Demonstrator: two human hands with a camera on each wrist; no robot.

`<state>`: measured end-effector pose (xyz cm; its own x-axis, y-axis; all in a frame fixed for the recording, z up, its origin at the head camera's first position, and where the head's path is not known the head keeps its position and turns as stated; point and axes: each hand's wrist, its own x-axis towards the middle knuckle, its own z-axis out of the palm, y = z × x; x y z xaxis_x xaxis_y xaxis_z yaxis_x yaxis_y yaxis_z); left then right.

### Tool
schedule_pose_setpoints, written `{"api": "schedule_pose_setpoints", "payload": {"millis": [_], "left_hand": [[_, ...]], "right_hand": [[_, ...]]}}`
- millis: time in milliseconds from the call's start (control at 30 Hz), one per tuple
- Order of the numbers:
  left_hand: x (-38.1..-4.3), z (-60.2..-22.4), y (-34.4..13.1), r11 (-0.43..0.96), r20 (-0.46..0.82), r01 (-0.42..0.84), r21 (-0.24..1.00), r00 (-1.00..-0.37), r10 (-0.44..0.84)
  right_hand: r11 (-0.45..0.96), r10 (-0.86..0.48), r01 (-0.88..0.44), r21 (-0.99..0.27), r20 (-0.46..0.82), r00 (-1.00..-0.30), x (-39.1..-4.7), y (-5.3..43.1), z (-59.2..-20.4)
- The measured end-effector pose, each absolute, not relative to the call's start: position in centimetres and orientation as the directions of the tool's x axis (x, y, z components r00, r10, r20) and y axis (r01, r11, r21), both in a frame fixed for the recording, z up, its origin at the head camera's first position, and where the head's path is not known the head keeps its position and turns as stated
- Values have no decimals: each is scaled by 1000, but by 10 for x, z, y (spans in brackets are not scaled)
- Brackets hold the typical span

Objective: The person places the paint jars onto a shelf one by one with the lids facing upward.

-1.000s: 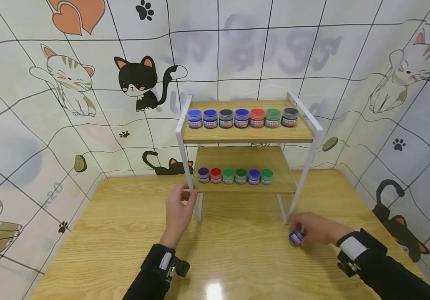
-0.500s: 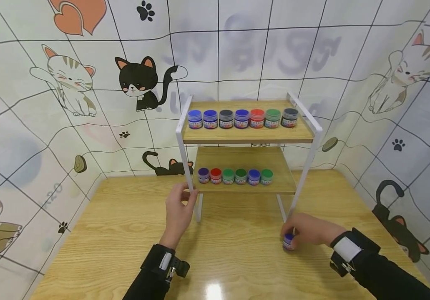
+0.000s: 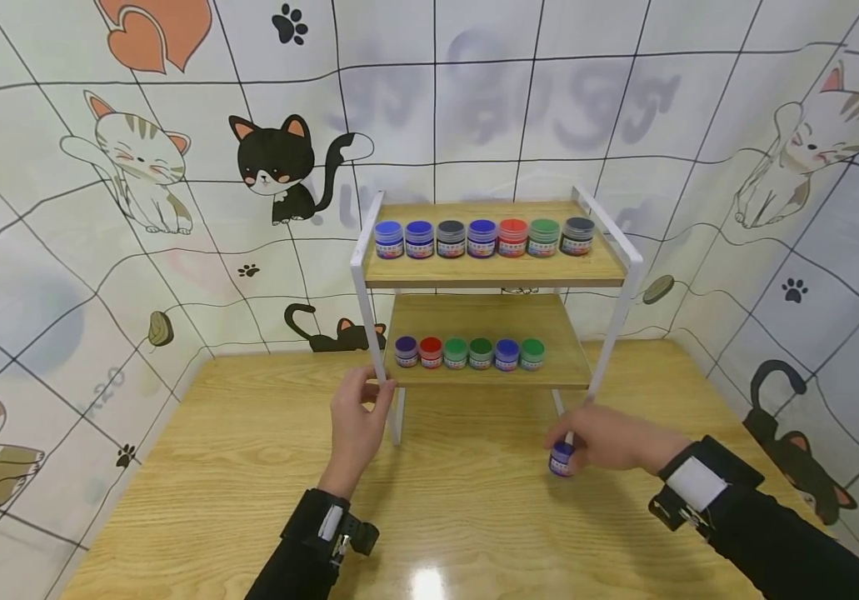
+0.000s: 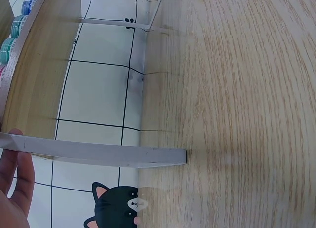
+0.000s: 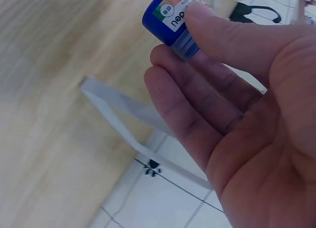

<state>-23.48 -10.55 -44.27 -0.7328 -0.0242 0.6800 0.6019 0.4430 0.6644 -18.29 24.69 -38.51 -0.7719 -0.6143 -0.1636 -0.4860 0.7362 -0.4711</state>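
Observation:
In the head view my right hand (image 3: 612,437) pinches a small paint jar (image 3: 561,458) with a blue-purple body in front of the rack's right leg. The right wrist view shows the jar (image 5: 173,18) tilted, with its printed label between thumb and fingers. My left hand (image 3: 357,425) grips the white front left leg (image 4: 98,151) of a two-tier wooden rack (image 3: 495,282). Across the upper shelf stand several jars with blue, black, red and green lids. The lower shelf (image 3: 489,321) bears a row of smaller-looking jars with purple, red, green and blue lids.
The rack stands on a wood-grain table (image 3: 212,483). Behind and to both sides rise tiled-pattern walls (image 3: 436,108) printed with cartoon cats. On the lower shelf, bare board (image 3: 567,358) shows to the right of the last green-lidded jar.
The right hand has carried the paint jar leftward, and in the last half second also upward toward the rack. My left hand has stayed at the rack's leg.

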Motion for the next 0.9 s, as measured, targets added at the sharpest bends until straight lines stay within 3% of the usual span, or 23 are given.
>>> {"api": "schedule_pose_setpoints", "payload": {"millis": [367, 700, 900], "left_hand": [[-235, -445, -106, 449, 666, 588, 673, -745, -24], [-235, -443, -106, 447, 660, 583, 679, -750, -25], [-235, -444, -106, 449, 660, 580, 679, -751, -28]], "right_hand": [[704, -663, -562, -434, -117, -740, -188, 234, -354], [749, -634, -581, -317, -88, -769, -191, 221, -323], [754, -622, -578, -312, -55, -781, -193, 214, -298]]}}
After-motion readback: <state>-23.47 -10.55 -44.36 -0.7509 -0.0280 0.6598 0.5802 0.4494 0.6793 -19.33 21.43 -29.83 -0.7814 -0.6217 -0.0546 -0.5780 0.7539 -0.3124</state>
